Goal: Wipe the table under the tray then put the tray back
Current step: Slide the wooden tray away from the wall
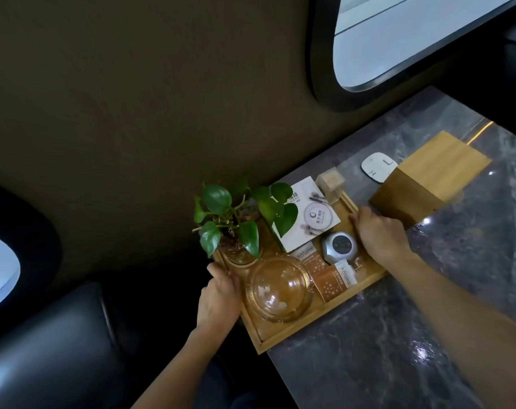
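A wooden tray [292, 333] sits at the near left corner of the grey marble table [398, 335], against the brown wall. It carries a green plant in a glass pot [236, 219], a round glass ashtray [278, 290], a white box [307, 219], a grey round device [339, 246], orange packets [330, 278] and a small clear box [330, 181]. My left hand [221, 293] grips the tray's left rim. My right hand [377, 231] grips the right rim. No cloth is in view.
A wooden tissue box [428, 178] stands just right of the tray, close to my right hand. A white flat pad [377, 166] lies behind it. A black leather seat [50, 349] is at the lower left, and a dark-framed window [398, 39] sits above the table.
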Demonstrator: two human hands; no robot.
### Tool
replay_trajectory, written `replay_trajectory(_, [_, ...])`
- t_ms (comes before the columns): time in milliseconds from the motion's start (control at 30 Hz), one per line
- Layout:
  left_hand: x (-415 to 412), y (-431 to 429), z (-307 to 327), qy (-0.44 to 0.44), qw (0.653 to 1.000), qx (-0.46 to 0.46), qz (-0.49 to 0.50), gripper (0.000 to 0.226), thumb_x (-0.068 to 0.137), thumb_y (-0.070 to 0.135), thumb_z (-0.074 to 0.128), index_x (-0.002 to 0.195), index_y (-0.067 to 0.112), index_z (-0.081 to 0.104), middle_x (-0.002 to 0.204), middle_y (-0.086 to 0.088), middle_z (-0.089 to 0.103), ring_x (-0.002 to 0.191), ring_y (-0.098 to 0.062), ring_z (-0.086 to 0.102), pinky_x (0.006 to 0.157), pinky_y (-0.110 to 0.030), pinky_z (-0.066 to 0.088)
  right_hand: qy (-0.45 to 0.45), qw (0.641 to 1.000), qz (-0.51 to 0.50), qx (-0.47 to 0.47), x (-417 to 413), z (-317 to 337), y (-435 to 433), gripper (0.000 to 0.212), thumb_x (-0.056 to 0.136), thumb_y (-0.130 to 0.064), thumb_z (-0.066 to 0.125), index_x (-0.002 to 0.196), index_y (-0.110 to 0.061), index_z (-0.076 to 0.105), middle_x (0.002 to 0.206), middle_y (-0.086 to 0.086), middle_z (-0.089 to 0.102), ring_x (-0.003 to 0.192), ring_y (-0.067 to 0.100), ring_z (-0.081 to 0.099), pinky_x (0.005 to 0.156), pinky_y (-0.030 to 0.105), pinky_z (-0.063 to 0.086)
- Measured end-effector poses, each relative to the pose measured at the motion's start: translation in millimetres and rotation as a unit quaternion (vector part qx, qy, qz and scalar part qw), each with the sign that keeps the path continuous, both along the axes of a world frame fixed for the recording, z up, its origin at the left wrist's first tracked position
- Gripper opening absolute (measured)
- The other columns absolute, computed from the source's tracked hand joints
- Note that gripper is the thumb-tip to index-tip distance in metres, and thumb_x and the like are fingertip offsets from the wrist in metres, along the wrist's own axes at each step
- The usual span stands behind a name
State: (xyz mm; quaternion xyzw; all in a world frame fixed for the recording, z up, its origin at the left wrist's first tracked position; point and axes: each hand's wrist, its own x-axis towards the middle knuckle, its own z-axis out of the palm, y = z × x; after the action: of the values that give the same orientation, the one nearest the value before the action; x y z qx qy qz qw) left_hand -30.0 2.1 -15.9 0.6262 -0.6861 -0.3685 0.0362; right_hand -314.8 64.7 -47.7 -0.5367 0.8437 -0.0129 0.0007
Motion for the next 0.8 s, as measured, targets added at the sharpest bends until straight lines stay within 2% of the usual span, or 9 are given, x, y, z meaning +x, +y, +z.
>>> replay_trajectory(100, [3.1,1.9,9.3,-0.015,1.000,-0.022,-0.012,0.023,0.096,0.019,0.037,0.107,-0.002,0.035,0.096,-0.029,0.064,0.088,-0.049,0.062,0.066,-0.036,0.038,0.010,0.998,0.010,-0.055,3.4,0.6,6.0,0.025,0.086,-0.014,0.062,0.071,0.004,0.053,0.043,0.017,0.057,0.032,0.033,0.056,0.035,0.033,0.043])
replay_trajectory(267, [9.5,5.6,30.0,-0.021,0.998,-0.047,-0.039,0.014,0.096,0.019,0.037,0.094,0.008,0.029,0.092,-0.028,0.064,0.085,-0.048,0.062,0.065,-0.038,0.039,0.073,0.991,0.010,-0.114,11.1,6.6,27.5,0.035,0.090,-0.028,0.037,0.066,-0.004,0.049,0.040,0.009,0.055,0.028,0.025,0.054,0.030,0.025,0.039])
replay_trajectory(333, [10.3,10.3,37.2,-0.024,0.996,-0.055,-0.068,0.012,0.097,0.018,0.036,0.095,0.006,0.031,0.091,-0.027,0.062,0.084,-0.047,0.062,0.068,-0.044,0.043,0.077,0.989,-0.015,-0.127,13.7,9.0,39.8,0.036,0.088,-0.028,0.036,0.065,-0.004,0.049,0.040,0.010,0.056,0.028,0.027,0.054,0.029,0.025,0.039])
replay_trajectory(400, [10.5,16.2,40.0,-0.035,0.992,-0.062,-0.100,0.015,0.097,0.018,0.035,0.101,0.003,0.035,0.086,-0.018,0.057,0.086,-0.046,0.062,0.074,-0.048,0.049,0.076,0.988,-0.054,-0.120,16.4,11.4,56.9,0.035,0.088,-0.028,0.039,0.065,-0.004,0.050,0.041,0.010,0.056,0.029,0.028,0.054,0.029,0.028,0.040])
replay_trajectory(467, [8.8,22.9,39.8,-0.038,0.990,-0.074,-0.113,0.028,0.096,0.021,0.035,0.113,-0.001,0.039,0.070,-0.002,0.049,0.086,-0.042,0.062,0.075,-0.044,0.048,0.053,0.988,-0.078,-0.120,18.7,15.3,78.7,0.030,0.090,-0.025,0.049,0.067,-0.004,0.050,0.043,0.011,0.057,0.031,0.030,0.055,0.032,0.031,0.042])
replay_trajectory(533, [4.8,31.9,39.8,-0.033,0.988,-0.080,-0.124,0.035,0.095,0.024,0.036,0.120,-0.001,0.040,0.062,0.005,0.040,0.086,-0.041,0.062,0.071,-0.040,0.046,0.045,0.987,-0.095,-0.121,20.8,20.8,104.5,0.029,0.090,-0.024,0.051,0.068,-0.005,0.049,0.043,0.009,0.057,0.031,0.028,0.053,0.032,0.030,0.041])
replay_trajectory(600, [-1.1,41.6,39.9,-0.023,0.986,-0.081,-0.144,0.037,0.095,0.025,0.036,0.122,-0.001,0.039,0.067,-0.002,0.048,0.086,-0.040,0.062,0.071,-0.038,0.044,0.064,0.985,-0.115,-0.115,21.6,25.6,130.7,0.034,0.089,-0.028,0.040,0.067,-0.005,0.049,0.041,0.007,0.055,0.028,0.025,0.052,0.029,0.027,0.039])
replay_trajectory(733, [-18.6,56.3,35.1,-0.054,0.965,-0.085,-0.242,0.044,0.096,0.023,0.038,0.126,-0.006,0.029,0.098,-0.024,0.066,0.090,-0.043,0.063,0.075,-0.042,0.049,0.079,0.978,-0.164,-0.104,17.1,29.1,180.0,0.039,0.091,-0.030,0.037,0.065,-0.004,0.049,0.038,0.008,0.053,0.026,0.028,0.049,0.027,0.027,0.037])
replay_trajectory(800, [-32.5,64.3,32.0,-0.067,0.951,-0.083,-0.291,0.043,0.095,0.021,0.039,0.123,-0.009,0.026,0.100,-0.025,0.066,0.091,-0.044,0.063,0.080,-0.049,0.049,0.080,0.973,-0.195,-0.089,15.1,32.2,205.2,0.034,0.090,-0.025,0.049,0.063,-0.004,0.048,0.035,0.009,0.050,0.022,0.028,0.046,0.026,0.024,0.032])
